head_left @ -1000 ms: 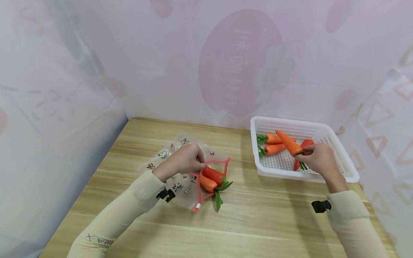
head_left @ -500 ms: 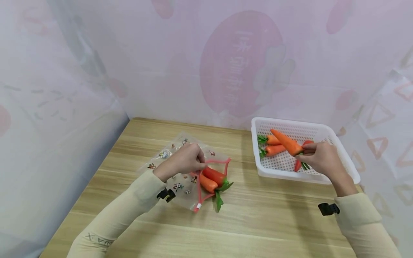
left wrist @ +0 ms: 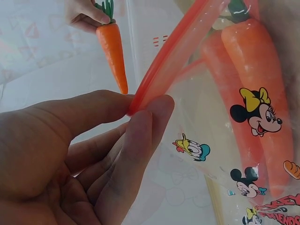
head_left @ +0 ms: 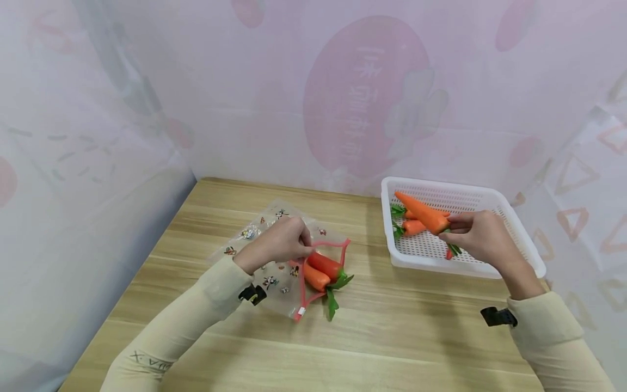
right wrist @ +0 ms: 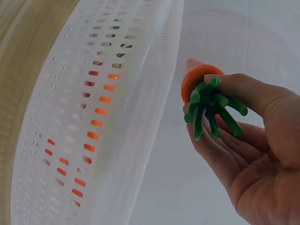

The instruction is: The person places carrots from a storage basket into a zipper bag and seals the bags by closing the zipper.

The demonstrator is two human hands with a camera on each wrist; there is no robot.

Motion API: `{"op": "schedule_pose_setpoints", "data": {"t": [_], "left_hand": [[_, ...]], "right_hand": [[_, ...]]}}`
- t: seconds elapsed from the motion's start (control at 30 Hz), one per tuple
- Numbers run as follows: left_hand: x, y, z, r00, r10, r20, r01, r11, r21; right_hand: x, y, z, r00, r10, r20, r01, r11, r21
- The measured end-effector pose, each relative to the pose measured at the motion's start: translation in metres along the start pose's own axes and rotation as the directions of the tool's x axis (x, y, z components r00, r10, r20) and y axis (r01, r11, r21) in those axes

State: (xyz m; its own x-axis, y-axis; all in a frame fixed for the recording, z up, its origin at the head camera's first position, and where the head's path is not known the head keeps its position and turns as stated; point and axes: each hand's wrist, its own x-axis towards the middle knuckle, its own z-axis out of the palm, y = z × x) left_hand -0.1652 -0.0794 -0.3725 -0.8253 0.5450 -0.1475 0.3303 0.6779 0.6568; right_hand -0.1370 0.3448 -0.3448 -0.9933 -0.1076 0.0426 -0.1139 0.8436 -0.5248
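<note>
My left hand (head_left: pixel 284 240) pinches the red zip edge of a clear zip bag (left wrist: pixel 192 117) printed with cartoon figures. The bag lies on the table with its mouth facing right. Inside are an orange carrot (head_left: pixel 315 279) and a red vegetable (head_left: pixel 328 265) with a green stem; green leaves stick out of the mouth. Over the white basket (head_left: pixel 436 265), my right hand (head_left: pixel 484 235) holds another orange carrot (head_left: pixel 422 213) by its thick end, between thumb and fingers. Its tip points up and left, and its green stems (right wrist: pixel 206 105) hang below the fingers.
Two carrots (head_left: pixel 415 227) with green tops lie in the left part of the basket. A bit of something red (head_left: pixel 449 254) shows under my right hand. White printed sheeting (head_left: pixel 245 109) walls the back and sides of the wooden table (head_left: pixel 352 348).
My right hand has shifted the carrot left over the basket, and it now covers more of the basket carrots. The left hand and bag stay in place.
</note>
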Motion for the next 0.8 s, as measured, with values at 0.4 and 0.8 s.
{"op": "schedule_pose_setpoints", "data": {"t": [0.4, 0.8], "left_hand": [[-0.001, -0.001, -0.001, 1.0, -0.006, 0.002, 0.006, 1.0, 0.025], [-0.002, -0.002, -0.002, 1.0, -0.007, 0.001, 0.007, 0.999, 0.035]], "right_hand": [[-0.003, -0.011, -0.001, 0.99, -0.109, 0.093, 0.103, 0.992, 0.072], [-0.013, -0.027, 0.002, 0.948, -0.247, 0.199, 0.226, 0.966, 0.122]]}}
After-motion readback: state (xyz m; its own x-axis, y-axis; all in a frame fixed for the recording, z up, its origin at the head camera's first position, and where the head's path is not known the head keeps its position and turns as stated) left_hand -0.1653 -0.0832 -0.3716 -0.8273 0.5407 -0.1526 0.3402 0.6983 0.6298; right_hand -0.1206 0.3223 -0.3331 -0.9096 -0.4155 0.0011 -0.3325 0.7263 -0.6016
